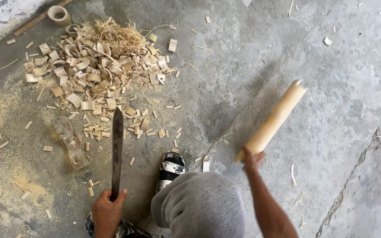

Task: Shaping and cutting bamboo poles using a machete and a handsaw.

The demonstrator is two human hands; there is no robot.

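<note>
1. Sawdust (5,128): pale scatter on the concrete floor (340,88), far left.
2. Chip pile (95,66): heap of cut strips and curled shavings, upper left; a tape roll (58,14) lies just beyond it.
3. Wood block (71,142): dark, worn chunk lying flat below the pile, apparently a chopping rest.
4. Long knife (117,152): dark blade pointing away from the person, tip near the chips, just right of the block.
5. Left hand (107,212): closed around the knife handle, blade held off the work.
6. Shoe (171,168): black and white, beside a grey-clad knee (201,205).
7. Right hand (252,159): closed around the lower end of the bamboo.
8. Bamboo (273,122): pale length held slanting up to the right, clear of the floor, well apart from the block; slightly blurred.

Step in hand, as judged: positioning the piece between cuts. Next move calls for seating the bamboo steady by the block before the blade meets it, fingers kept clear.
</note>
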